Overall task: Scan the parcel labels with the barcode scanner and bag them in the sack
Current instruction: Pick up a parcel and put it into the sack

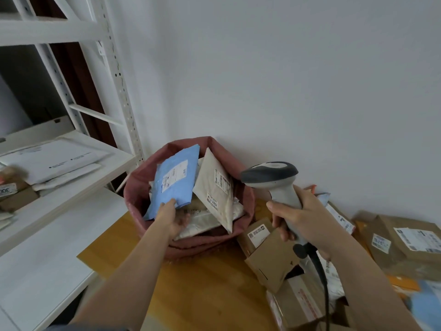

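At the left of the frame stood a white metal shelf unit (78, 163), its lower shelf stacked with pale flat envelopes (55, 163); their number could not be told.

At centre, a dusty-pink sack (140, 185) sat on a wooden worktop (202, 283) against the wall, its mouth rolled open so parcels could drop straight in. The person's left hand (173, 218) reached over the sack's rim, its fingers (170, 203) pinching the lower edge of one blue mailer (174, 181), label side up, probably lowering it in. Beside it leaned one cream mailer (217, 194), label also showing, on at least two paler parcels beneath.

Right of centre, the right hand (300, 220) had its fingers (284, 209) wrapped round the grip of the single grey barcode scanner (272, 174), held upright with its head turned toward the sack, likely kept ready for the next label.

At the lower right, cardboard boxes (272, 256) and brown parcels (405, 240) lay heaped on the worktop, seemingly awaiting scanning; at least five showed, though the pile ran out of frame.
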Tool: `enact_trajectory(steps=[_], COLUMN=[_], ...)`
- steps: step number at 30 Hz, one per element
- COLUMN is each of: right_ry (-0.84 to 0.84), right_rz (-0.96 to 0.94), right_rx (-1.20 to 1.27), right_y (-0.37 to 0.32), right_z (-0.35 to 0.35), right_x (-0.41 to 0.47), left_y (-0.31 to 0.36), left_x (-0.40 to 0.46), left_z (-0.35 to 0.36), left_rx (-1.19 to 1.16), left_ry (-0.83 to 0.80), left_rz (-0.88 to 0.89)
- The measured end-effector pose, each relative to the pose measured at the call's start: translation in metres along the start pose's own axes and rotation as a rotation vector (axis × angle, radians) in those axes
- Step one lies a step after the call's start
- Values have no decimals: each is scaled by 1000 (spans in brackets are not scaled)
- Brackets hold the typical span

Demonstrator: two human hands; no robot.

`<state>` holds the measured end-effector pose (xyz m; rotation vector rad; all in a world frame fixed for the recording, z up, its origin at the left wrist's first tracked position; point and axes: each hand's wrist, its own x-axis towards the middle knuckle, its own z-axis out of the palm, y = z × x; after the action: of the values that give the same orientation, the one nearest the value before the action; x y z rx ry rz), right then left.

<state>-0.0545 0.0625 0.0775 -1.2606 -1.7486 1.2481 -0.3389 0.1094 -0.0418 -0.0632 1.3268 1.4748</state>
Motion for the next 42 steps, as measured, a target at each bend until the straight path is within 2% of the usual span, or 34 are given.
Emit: enact_trajectory(steps=[2, 5, 7, 9, 10, 14, 17, 21, 25, 28, 34, 38, 42], right_ry=[15, 47, 79, 111, 123, 173, 195, 225, 253, 268, 266, 258, 255], right_rz=[17, 50, 68, 88, 100, 161, 189, 256, 314, 343, 354, 343, 304], right_rx=[-9, -4, 19, 49, 64, 128, 148, 197, 182, 175, 164, 171, 197], right_y=[3, 12, 20, 28, 33, 55, 71, 96, 120, 135, 151, 147, 137], right_z=[-2, -8, -15, -23, -27, -50, -65, -94, -123, -141, -164, -170, -170], right_x=[0, -2, -4, -6, -7, -13, -22, -40, -54, -62, -69, -67, -59], left_y=[-8, -25, -42, -57, -64, -102, -142, -202, -250, -268, -280, -274, -256], left_x=[2, -5, -10, -15, -18, -30, -32, -33, -27, -24, -17, -21, -27], left_z=[4, 11, 17, 24, 30, 61, 73, 87, 90, 88, 80, 84, 96], left_rx=[99, 146, 278, 508, 630, 1150, 1452, 1856, 2109, 2188, 2202, 2148, 2028], left_ry=[157, 400, 316, 98, -21, -466, -602, -598, -494, -363, -187, -153, -225], left_rz=[119, 408, 644, 829, 851, 713, 575, 521, 480, 535, 600, 609, 627])
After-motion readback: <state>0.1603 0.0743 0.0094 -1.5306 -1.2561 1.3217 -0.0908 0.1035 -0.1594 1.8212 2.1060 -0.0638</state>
